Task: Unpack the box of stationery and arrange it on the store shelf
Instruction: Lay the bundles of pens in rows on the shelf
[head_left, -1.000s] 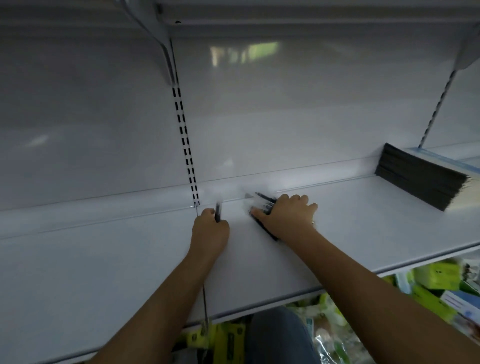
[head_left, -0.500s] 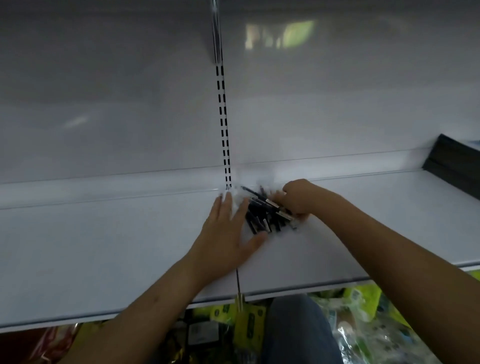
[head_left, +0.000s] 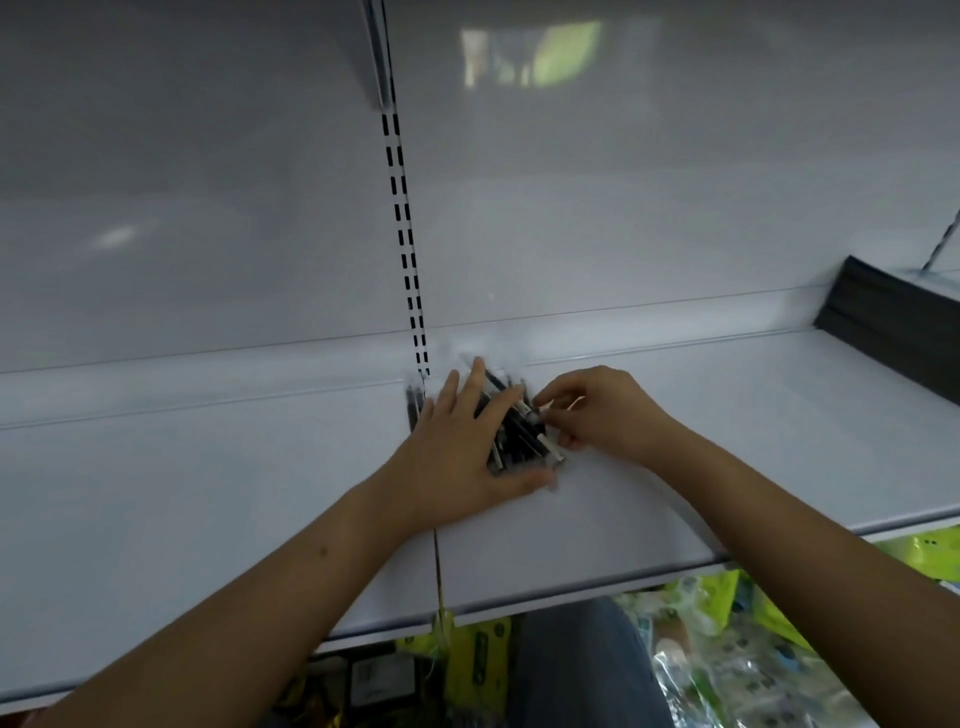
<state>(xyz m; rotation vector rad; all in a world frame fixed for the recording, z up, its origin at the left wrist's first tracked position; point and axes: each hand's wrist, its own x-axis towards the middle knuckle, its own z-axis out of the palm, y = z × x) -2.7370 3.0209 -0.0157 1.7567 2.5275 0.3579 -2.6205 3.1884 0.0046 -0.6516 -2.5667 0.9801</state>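
**Tidying a small pile of pens on the shelf**

Left hand (head_left: 457, 452): flat on the shelf, fingers straight and spread, pressed against the left side of the pens (head_left: 514, 431). Thumb stretched out along the near end of the pile, like a little wall. Not holding anything, only pushing and blocking.

Right hand (head_left: 597, 415): fingers curled, tips pinching at the pens on the right side of the pile. Hard to tell how many pens are in the pinch, maybe just one.

Pens: a loose dark bunch with light ends, lying between the two hands. Not lined up yet, some crossed over others. Placed near the back of the white shelf (head_left: 208, 493), right by the slotted rail (head_left: 405, 234) on the back wall.

Further out: a dark stack of flat things (head_left: 893, 317) far off on the right of the same shelf. Bright green and clear packets (head_left: 727, 649) below the front edge of the shelf.

What could go wrong: pens are round and roll. Lifting the left hand too soon could let them spread out or roll toward the front edge and drop. Pulling one crossed pen hard could flick the others away. One dark pen already lying apart just left of the left hand, by the rail, easy to forget.
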